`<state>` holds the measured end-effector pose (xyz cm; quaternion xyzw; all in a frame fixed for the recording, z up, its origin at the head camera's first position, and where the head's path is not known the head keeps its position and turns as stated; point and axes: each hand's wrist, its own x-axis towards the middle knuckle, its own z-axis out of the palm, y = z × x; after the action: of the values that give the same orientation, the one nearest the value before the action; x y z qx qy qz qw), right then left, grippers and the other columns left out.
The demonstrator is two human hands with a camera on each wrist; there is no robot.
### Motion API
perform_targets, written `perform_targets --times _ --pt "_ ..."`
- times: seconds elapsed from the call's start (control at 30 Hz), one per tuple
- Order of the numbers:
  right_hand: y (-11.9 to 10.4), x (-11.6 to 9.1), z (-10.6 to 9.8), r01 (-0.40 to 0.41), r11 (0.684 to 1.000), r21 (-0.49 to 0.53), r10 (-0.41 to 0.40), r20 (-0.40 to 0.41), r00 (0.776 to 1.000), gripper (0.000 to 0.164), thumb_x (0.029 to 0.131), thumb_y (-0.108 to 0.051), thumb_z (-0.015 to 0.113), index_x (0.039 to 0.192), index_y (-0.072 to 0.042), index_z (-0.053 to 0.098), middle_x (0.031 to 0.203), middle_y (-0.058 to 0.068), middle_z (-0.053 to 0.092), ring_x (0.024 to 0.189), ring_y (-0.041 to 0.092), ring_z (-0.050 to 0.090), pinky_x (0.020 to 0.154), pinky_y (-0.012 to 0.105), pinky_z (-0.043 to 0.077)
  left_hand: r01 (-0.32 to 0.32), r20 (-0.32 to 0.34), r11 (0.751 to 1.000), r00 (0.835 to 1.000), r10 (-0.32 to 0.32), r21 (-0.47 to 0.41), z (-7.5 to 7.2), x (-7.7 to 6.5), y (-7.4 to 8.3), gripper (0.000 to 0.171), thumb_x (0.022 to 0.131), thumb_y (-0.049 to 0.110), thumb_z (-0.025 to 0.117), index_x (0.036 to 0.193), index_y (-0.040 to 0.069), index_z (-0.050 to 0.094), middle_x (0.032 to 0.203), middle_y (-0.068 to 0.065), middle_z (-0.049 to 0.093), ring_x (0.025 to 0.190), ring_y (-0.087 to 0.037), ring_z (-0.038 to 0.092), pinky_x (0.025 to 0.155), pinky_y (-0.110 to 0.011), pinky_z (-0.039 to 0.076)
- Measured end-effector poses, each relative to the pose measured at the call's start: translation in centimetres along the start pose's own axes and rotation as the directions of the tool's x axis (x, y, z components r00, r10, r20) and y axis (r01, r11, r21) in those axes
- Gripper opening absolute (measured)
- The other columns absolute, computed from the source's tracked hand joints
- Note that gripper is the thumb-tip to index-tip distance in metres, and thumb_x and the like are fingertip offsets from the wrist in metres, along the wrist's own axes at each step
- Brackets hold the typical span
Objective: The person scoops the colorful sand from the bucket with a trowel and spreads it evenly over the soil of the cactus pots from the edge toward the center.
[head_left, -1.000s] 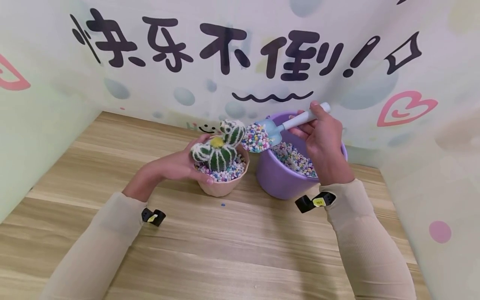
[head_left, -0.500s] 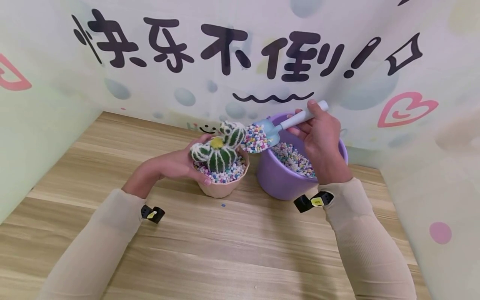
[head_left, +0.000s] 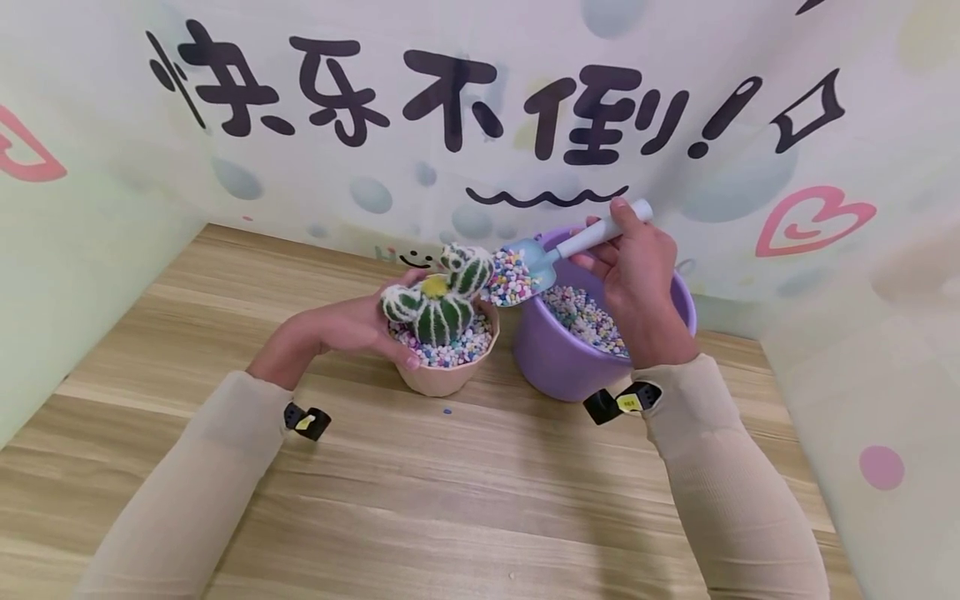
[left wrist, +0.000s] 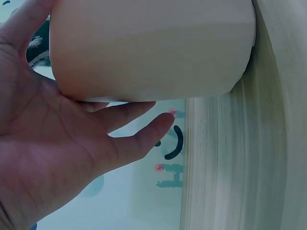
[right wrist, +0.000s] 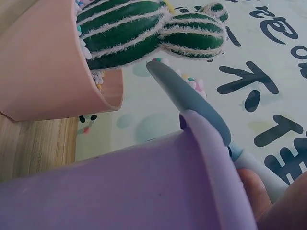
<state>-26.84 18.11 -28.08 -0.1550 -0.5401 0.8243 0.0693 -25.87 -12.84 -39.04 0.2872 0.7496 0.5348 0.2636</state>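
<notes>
My left hand (head_left: 358, 325) holds a pale pink flowerpot (head_left: 441, 382) from its left side, thumb near the front rim and fingers behind. In the pot stands a green cactus (head_left: 442, 321) with white fuzzy stripes and a yellow top, set in multicoloured pebbles (head_left: 457, 350). My right hand (head_left: 637, 262) grips the pale handle of a small blue trowel (head_left: 540, 260). Pebbles fill the trowel's blade, which lies over the left rim of a purple bucket (head_left: 558, 358), its tip close to the cactus. In the right wrist view the trowel (right wrist: 189, 98) appears edge-on above the bucket rim.
More pebbles (head_left: 588, 317) lie inside the bucket. One small blue pebble (head_left: 447, 411) sits on the wood-grain table (head_left: 420, 500) before the pot. A printed backdrop (head_left: 315, 192) with large dark characters stands close behind the pot and bucket.
My right hand and the loaded trowel have shifted slightly left, with the handle a little lower. The left hand and the pot look almost unmoved.
</notes>
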Motion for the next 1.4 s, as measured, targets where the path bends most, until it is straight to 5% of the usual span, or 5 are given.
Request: perform_targets --times 0.3,0.57,0.77,1.0,1.4 --pt "0.0 -0.1 0.1 0.013 1.0 -0.011 -0.013 -0.01 1.0 0.038 0.091 -0.029 0.068 0.12 -0.009 0.054 0.11 0.018 0.067 0.087 0.027 0.073 0.067 0.035 0.059 0.005 0.038 1.0 0.999 -0.006 0.02 -0.4 0.3 -0.1 0.119 0.073 0.016 0.086 0.155 0.023 0.001 0.151 -0.007 0.033 0.134 -0.026 0.04 0.113 -0.044 0.029" --pt "-0.1 -0.1 0.1 0.012 1.0 -0.012 -0.012 -0.012 1.0 0.037 0.092 -0.03 0.067 0.121 -0.011 0.054 0.117 0.018 0.066 0.096 0.029 0.071 0.069 0.034 0.059 -0.038 -0.1 0.999 0.994 0.04 0.022 1.3 -1.3 -0.2 0.11 0.08 0.014 0.079 0.156 0.025 0.0 0.156 -0.008 0.023 0.139 -0.029 0.034 0.116 -0.047 0.026" --pt "-0.3 -0.1 0.2 0.022 1.0 -0.004 -0.022 -0.016 1.0 0.038 0.092 -0.029 0.067 0.122 -0.01 0.054 0.12 0.018 0.065 0.105 0.033 0.067 0.068 0.033 0.059 -0.101 -0.289 0.988 0.948 0.132 0.121 3.9 -1.9 -0.3 0.099 0.084 0.015 0.076 0.155 0.015 0.008 0.158 -0.011 0.017 0.144 -0.03 0.022 0.118 -0.05 0.02" --pt "-0.3 -0.1 0.3 0.018 1.0 0.002 -0.018 -0.02 1.0 0.035 0.093 -0.029 0.066 0.121 -0.01 0.055 0.123 0.019 0.064 0.107 0.033 0.066 0.069 0.034 0.059 -0.114 -0.431 0.981 0.885 0.173 0.16 5.8 -1.0 -0.4 0.103 0.074 0.022 0.086 0.153 0.026 0.02 0.153 -0.003 0.027 0.138 -0.022 0.033 0.116 -0.043 0.026" --pt "-0.1 -0.2 0.3 0.041 0.999 -0.004 -0.041 -0.027 0.999 0.035 0.092 -0.029 0.067 0.119 -0.01 0.056 0.118 0.019 0.066 0.104 0.033 0.068 0.072 0.035 0.059 -0.15 -0.32 0.977 0.928 0.192 0.151 4.8 -0.8 -0.3 0.105 0.076 0.014 0.083 0.156 0.02 0.015 0.158 -0.004 0.022 0.143 -0.024 0.027 0.119 -0.043 0.019"
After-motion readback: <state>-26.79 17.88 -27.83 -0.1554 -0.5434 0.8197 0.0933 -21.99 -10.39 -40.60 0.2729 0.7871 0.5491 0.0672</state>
